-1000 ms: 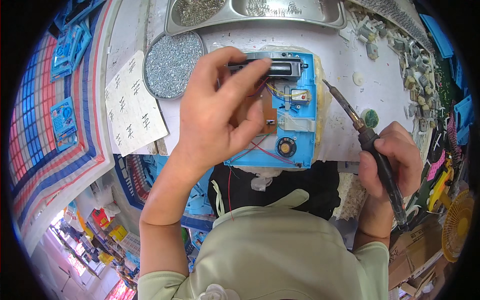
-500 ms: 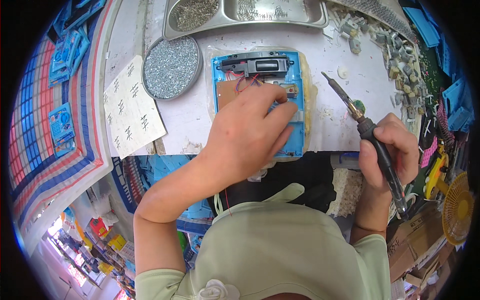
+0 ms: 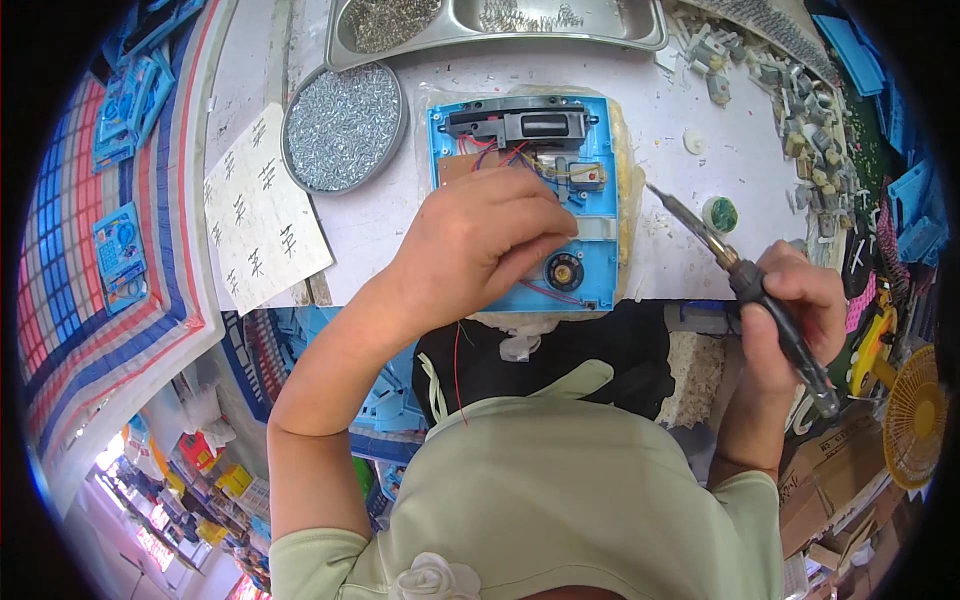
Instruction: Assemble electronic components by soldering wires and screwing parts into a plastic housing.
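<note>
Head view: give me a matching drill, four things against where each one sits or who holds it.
Things:
1. soldering iron
2. round dish of screws
3. blue device shell
4. paper sheet with marks

Places:
A. lying at the table's left edge
B. under the left hand, at the middle of the white table
C. gripped in the right hand, tip aimed up and left
D. between the paper and the shell, below the metal tray

Pairs: 1-C, 2-D, 3-B, 4-A
</note>
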`<state>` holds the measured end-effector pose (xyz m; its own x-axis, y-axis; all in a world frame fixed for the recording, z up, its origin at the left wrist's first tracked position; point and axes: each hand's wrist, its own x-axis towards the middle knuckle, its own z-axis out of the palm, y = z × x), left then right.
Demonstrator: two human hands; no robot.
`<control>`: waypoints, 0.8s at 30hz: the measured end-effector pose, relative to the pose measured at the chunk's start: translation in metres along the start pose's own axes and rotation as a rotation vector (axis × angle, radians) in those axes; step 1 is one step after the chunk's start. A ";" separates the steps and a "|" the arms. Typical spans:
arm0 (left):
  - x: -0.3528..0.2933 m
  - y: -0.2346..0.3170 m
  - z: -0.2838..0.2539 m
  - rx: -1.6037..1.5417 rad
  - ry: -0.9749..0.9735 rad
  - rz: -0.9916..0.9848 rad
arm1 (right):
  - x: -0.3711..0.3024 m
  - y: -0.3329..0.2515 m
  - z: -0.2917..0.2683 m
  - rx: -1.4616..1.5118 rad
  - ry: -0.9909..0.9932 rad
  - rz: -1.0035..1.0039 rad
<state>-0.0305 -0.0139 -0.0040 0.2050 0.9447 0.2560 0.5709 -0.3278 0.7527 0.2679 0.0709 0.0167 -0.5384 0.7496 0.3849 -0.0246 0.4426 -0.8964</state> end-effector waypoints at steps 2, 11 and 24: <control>-0.004 0.001 0.000 0.010 -0.014 0.009 | -0.010 0.001 0.007 0.059 0.138 0.092; -0.016 0.005 0.005 -0.027 0.091 -0.058 | -0.025 0.011 0.093 -0.226 -0.106 -0.063; -0.014 0.001 0.008 0.087 0.038 0.041 | -0.026 0.007 0.052 0.058 0.018 0.028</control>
<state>-0.0270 -0.0278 -0.0117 0.2002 0.9294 0.3099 0.6299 -0.3644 0.6859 0.2380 0.0288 -0.0111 -0.5240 0.7705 0.3631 -0.0592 0.3923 -0.9179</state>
